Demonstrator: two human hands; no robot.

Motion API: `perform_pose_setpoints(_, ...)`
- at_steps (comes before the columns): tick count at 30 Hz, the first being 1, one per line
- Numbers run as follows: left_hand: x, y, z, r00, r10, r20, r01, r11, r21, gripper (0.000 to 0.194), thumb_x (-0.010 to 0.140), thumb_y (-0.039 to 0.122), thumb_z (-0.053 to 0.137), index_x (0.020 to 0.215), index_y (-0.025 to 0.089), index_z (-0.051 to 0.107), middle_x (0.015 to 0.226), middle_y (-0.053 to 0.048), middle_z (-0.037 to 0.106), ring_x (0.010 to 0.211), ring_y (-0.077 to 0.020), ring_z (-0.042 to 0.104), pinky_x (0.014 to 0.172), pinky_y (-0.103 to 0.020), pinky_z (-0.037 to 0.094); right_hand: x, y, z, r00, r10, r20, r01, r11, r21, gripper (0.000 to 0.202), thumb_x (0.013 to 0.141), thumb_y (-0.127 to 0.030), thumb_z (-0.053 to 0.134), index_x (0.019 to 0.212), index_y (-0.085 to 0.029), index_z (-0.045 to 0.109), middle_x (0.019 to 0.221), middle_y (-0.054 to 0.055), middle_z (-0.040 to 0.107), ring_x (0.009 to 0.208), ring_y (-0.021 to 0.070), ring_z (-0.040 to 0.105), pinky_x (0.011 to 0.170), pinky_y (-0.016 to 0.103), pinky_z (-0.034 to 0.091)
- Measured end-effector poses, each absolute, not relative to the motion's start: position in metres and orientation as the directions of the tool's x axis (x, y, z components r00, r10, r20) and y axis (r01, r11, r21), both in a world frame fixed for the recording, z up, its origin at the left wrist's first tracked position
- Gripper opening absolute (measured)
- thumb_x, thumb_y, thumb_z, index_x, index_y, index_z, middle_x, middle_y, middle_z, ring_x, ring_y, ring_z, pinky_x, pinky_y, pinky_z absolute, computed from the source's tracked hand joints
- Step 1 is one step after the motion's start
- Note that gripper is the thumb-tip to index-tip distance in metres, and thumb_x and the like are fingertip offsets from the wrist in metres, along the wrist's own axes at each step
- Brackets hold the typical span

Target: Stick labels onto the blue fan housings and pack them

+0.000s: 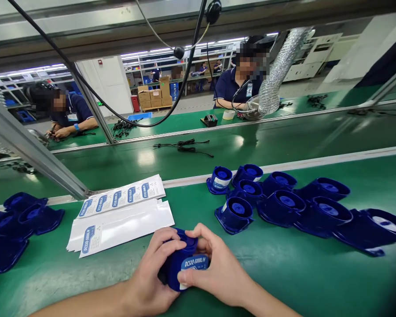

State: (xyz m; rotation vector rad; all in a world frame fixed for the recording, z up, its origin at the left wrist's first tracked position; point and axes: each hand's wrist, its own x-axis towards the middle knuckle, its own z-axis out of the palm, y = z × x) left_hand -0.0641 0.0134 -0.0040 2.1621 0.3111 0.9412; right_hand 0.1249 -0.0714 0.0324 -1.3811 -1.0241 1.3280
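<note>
A blue round plastic housing [174, 269] is held between both hands above the green table, near its front edge. My left hand [155, 268] wraps round its left side, fingers over the top. My right hand [218, 268] grips the right side, its thumb pressing on a blue and white label [194, 263] on the housing's wall. Part of the label is hidden by that thumb. Just behind the hands lie white label sheets [125, 229], the front one with a single label left at its left end, and a strip with several labels [122, 196] behind it.
Several blue housings [285, 200] stand at the right, some labelled. More housings [33, 215] sit at the far left. A metal post [42, 149] rises behind the sheets. Black cables [188, 145] lie on the middle belt. Two people [232, 86] work across the line.
</note>
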Motion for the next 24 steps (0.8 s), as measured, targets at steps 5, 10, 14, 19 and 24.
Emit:
perform_pose_setpoints(5, -0.065, 0.012, -0.004, 0.707, 0.465, 0.533, -0.050, -0.719, 0.693, 0.072, 0.082, 0.011, 0.078, 0.146, 0.029, 0.049, 0.135, -0.015, 0.054, 0.132, -0.0330, 0.055, 0.114, -0.055, 0.049, 0.132, -0.067, 0.033, -0.001, 0.985, -0.171, -0.181, -0.168, -0.969, 0.055, 0.066, -0.032, 0.094, 0.097, -0.025, 0.049, 0.088, -0.003, 0.077, 0.079, 0.0157, 0.069, 0.071, 0.027, 0.051)
perform_pose_setpoints(10, -0.061, 0.012, -0.004, 0.653, 0.511, 0.559, -0.059, -0.701, 0.710, 0.073, 0.080, 0.016, 0.083, 0.142, 0.029, 0.047, 0.130, -0.013, 0.054, 0.126, -0.0315, 0.057, 0.107, -0.051, 0.053, 0.136, -0.062, 0.027, 0.000, 0.983, -0.185, -0.273, -0.178, -0.945, 0.057, 0.071, -0.044, 0.094, 0.108, -0.021, 0.057, 0.091, 0.002, 0.080, 0.077, 0.0164, 0.072, 0.072, 0.029, 0.053)
perform_pose_setpoints(14, -0.054, 0.013, -0.012, 0.431, 0.761, 0.486, 0.051, -0.558, 0.828, 0.084, 0.074, 0.036, 0.093, 0.140, 0.030, 0.041, 0.135, -0.013, 0.048, 0.129, -0.0342, 0.056, 0.105, -0.052, 0.056, 0.123, -0.061, 0.017, 0.005, 0.990, -0.138, -0.384, -0.126, -0.915, 0.102, 0.069, -0.043, 0.096, 0.150, -0.025, 0.035, 0.125, 0.013, 0.076, 0.100, 0.0235, 0.076, 0.088, 0.038, 0.058)
perform_pose_setpoints(19, -0.053, 0.012, -0.016, 0.562, 0.754, 0.340, 0.028, -0.428, 0.903, 0.101, 0.080, 0.044, 0.087, 0.155, 0.033, 0.021, 0.155, -0.018, 0.029, 0.146, -0.0403, 0.044, 0.115, -0.063, 0.051, 0.117, -0.060, 0.015, 0.118, 0.983, -0.139, -0.176, -0.117, -0.977, 0.101, 0.065, -0.024, 0.091, 0.149, -0.026, 0.036, 0.143, 0.013, 0.064, 0.125, 0.0293, 0.066, 0.104, 0.045, 0.055)
perform_pose_setpoints(24, -0.067, 0.018, -0.006, 0.667, 0.669, 0.328, 0.001, -0.441, 0.898, 0.073, 0.086, 0.046, 0.078, 0.146, 0.034, 0.038, 0.163, -0.015, 0.019, 0.157, -0.0433, 0.026, 0.113, -0.062, 0.053, 0.141, -0.059, 0.025, 0.144, 0.981, -0.132, 0.205, -0.160, -0.966, 0.118, 0.064, -0.025, 0.091, 0.163, -0.028, 0.026, 0.138, 0.010, 0.066, 0.126, 0.0323, 0.064, 0.111, 0.050, 0.048)
